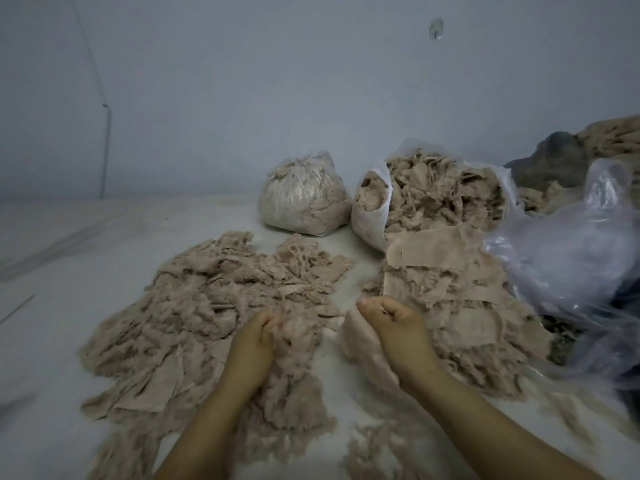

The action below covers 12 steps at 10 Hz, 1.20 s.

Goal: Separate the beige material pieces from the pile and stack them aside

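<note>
A wide pile of frayed beige material (194, 306) spreads over the pale floor at centre left. To the right lies a flatter stack of beige pieces (460, 306), layered on each other. My left hand (258, 337) sits at the pile's near right edge, fingers curled into fluffy beige scraps (294, 344). My right hand (394, 327) is between pile and stack, fingers curled round a soft beige piece (360, 337) that hangs below the palm. The two hands are a short gap apart.
A tied clear bag (304, 199) of beige scraps and an open white bag (433, 199) full of them stand by the wall. A crumpled clear plastic sheet (571, 258) and a dark cloth (554, 154) lie at right. Loose tufts (377, 452) lie near me.
</note>
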{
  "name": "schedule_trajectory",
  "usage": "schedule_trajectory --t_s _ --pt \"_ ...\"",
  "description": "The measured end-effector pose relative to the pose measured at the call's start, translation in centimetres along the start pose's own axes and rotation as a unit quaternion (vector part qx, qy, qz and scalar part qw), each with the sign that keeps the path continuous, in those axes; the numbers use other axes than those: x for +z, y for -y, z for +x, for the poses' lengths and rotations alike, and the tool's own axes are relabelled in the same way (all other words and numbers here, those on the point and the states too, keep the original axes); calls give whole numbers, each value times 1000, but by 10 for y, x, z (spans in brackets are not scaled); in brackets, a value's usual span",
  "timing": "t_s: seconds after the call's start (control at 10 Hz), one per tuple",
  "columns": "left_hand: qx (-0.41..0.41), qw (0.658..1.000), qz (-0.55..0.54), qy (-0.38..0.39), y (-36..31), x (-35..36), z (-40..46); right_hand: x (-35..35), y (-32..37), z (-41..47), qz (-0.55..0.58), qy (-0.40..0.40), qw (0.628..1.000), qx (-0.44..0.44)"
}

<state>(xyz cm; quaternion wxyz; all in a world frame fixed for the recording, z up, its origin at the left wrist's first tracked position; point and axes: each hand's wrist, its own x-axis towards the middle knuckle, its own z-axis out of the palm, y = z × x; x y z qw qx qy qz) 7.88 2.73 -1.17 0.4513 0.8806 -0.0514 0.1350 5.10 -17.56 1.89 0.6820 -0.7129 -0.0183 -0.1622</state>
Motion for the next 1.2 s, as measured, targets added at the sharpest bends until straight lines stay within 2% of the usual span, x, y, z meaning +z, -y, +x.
schedule_trajectory --t_s 0.1,0.2,0.3,0.4,0.5,0.6,0.7,0.8,0.9,1.0,1.1,1.2 --pt "-5 982 -155 110 -26 11 -8 2 5 0 17 62 998 -7" --pt "-1 955 -244 170 -44 35 -16 -2 11 1 36 138 990 -4" --pt "-35 954 -289 72 -52 43 -25 -15 8 7 -43 116 992 -8" --pt "-111 926 -361 17 -46 33 -28 -35 -2 8 -70 49 996 23" --pt "-145 912 -385 8 -39 15 -29 -52 -12 -2 -87 64 993 56" --pt "-137 898 -413 70 -48 17 -36 -40 -14 -19 -48 152 977 140" --pt "-126 857 -489 105 -60 30 -41 -15 -14 -27 79 219 946 227" --pt "-138 883 -444 62 -64 33 -43 -7 -8 -19 150 116 958 217" --pt "-157 905 -395 -35 -53 24 -34 -21 13 14 55 8 994 89" --pt "-158 906 -383 -87 -51 5 -24 -58 55 57 -40 -75 996 26" --pt "-78 907 -399 -104 -64 -14 -24 -102 80 92 -240 -105 965 -6" --pt "72 906 -398 -128 -75 -56 -36 -137 84 91 -302 -136 942 -51"
